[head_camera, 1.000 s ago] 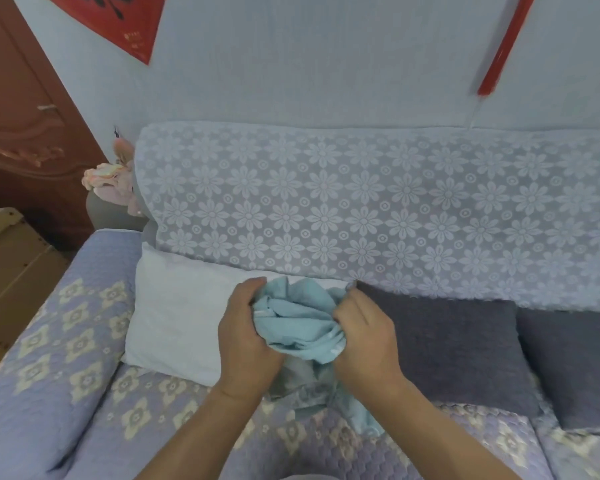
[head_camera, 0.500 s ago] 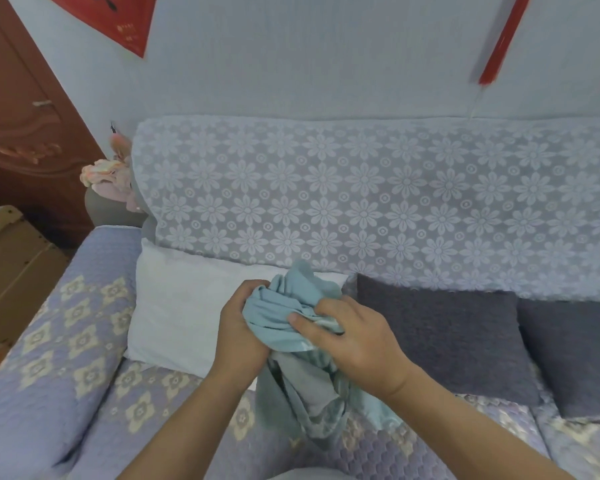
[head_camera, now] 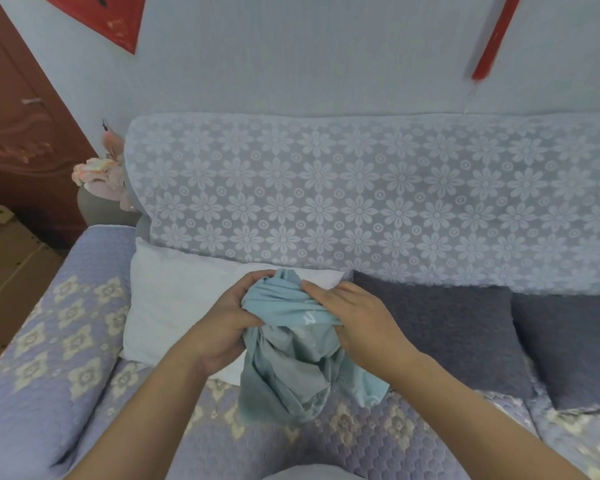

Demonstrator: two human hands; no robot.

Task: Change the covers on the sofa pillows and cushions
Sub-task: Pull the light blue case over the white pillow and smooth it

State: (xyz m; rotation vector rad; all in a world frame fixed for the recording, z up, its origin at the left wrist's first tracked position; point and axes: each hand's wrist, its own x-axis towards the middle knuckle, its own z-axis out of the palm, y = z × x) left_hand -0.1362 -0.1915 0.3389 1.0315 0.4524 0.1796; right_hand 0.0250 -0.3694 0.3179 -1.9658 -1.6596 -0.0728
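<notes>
A bunched light-blue pillow cover (head_camera: 288, 362) hangs between my two hands above the sofa seat. My left hand (head_camera: 229, 317) grips its upper left edge. My right hand (head_camera: 354, 317) grips the upper right part, fingers curled over the gathered cloth. Behind them a bare white pillow (head_camera: 177, 306) leans against the sofa back. Two dark grey cushions (head_camera: 440, 334) (head_camera: 575, 348) stand to the right of it.
A lace flower-patterned throw (head_camera: 361, 202) covers the sofa back. The seat has a lilac quilted cover (head_camera: 49, 375). Pink artificial flowers (head_camera: 101, 171) sit by the left armrest, with a brown wooden door (head_camera: 18, 133) and a cardboard box (head_camera: 4, 271) further left.
The blue cover has come lower and hangs longer under my hands. My right hand has shifted from across the bundle to its right side, spreading the top edge.
</notes>
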